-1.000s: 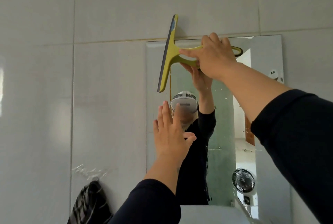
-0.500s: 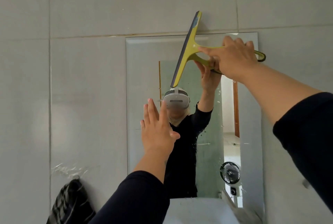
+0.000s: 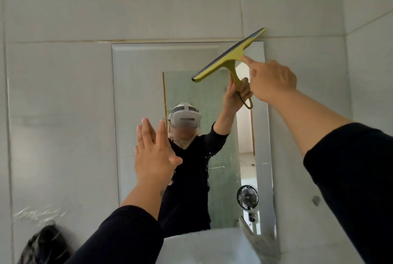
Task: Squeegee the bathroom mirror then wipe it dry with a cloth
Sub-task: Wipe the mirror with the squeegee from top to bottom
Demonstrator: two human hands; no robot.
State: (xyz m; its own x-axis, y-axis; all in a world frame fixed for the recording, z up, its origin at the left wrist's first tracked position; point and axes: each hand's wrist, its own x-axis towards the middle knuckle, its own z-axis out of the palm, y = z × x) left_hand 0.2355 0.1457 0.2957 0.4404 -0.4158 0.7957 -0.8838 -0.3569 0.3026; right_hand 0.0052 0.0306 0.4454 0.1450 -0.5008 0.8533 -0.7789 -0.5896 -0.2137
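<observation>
Squeegee (image 3: 228, 55): top right corner of the mirror (image 3: 148, 85), blade tilted; looks light, stiff plastic.
Right hand (image 3: 271, 81): yours, wrapped on its handle, forefinger out.
Left hand (image 3: 154, 153): flat open, mid-mirror.
Grip: keep to the handle; wet glass is likely slick.

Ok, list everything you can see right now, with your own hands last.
squeegee: one, yellow-green with a dark blade, tilted across the mirror's top right corner
mirror: one, frameless, on the tiled wall
wall tiles: pale grey, around the mirror
fan: one, black, seen as a reflection low right in the mirror
sink: one, white, below the mirror
striped cloth: one, dark, bottom left
left hand: open, raised before the mirror
right hand: grip on the squeegee handle, index finger extended
</observation>
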